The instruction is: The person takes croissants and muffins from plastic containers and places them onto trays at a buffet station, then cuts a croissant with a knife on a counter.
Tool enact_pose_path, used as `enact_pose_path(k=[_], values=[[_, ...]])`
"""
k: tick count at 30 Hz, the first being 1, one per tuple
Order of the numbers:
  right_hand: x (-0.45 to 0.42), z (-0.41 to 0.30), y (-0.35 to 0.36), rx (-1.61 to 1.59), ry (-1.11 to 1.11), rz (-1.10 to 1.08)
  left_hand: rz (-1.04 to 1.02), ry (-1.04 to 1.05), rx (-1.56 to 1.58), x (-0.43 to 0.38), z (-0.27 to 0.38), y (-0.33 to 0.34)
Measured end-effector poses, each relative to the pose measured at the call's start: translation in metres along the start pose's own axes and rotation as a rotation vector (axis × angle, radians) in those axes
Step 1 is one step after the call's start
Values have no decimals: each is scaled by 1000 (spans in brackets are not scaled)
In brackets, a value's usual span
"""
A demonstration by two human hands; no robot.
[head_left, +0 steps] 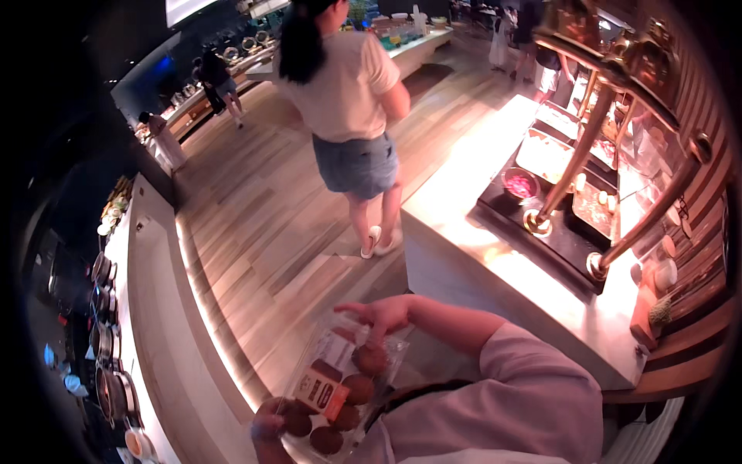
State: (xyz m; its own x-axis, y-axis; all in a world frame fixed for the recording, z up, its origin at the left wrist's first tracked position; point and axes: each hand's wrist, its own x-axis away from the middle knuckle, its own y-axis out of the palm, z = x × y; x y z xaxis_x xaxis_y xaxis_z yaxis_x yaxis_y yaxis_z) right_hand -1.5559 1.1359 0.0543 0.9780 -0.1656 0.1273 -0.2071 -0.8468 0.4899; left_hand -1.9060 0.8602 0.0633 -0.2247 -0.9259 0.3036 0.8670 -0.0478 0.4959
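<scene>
A clear plastic pack (331,374) of several round brown food items is tilted in front of my body, with a white and orange label bearing writing across it. My right hand (385,316) grips its far end, the thumb on the pack and one finger stretched out past the edge. At the near left corner my left hand (270,419) holds the pack; that hand is dim and partly cut by shadow. The brown items (359,389) show through the plastic.
A brightly lit buffet counter (458,180) with food trays (545,153) and brass posts (579,151) stands at right. A person (353,93) is just ahead on the wood floor (255,191). Another counter (151,278) with round pots (110,394) runs along the left. More people are farther off.
</scene>
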Motion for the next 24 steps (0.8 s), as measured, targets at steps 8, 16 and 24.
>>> enact_pose_path(k=[8, 16, 24], values=[[-67, -140, -145, 429, -186, 387, -433, -284, -73, -325, 143, -120], [-96, -189, -335, -96, -318, 750, -283, -348, 27, -594, 253, -105], [-114, -296, -565, -370, -526, 772, -124, -263, 113, -837, 373, -78]])
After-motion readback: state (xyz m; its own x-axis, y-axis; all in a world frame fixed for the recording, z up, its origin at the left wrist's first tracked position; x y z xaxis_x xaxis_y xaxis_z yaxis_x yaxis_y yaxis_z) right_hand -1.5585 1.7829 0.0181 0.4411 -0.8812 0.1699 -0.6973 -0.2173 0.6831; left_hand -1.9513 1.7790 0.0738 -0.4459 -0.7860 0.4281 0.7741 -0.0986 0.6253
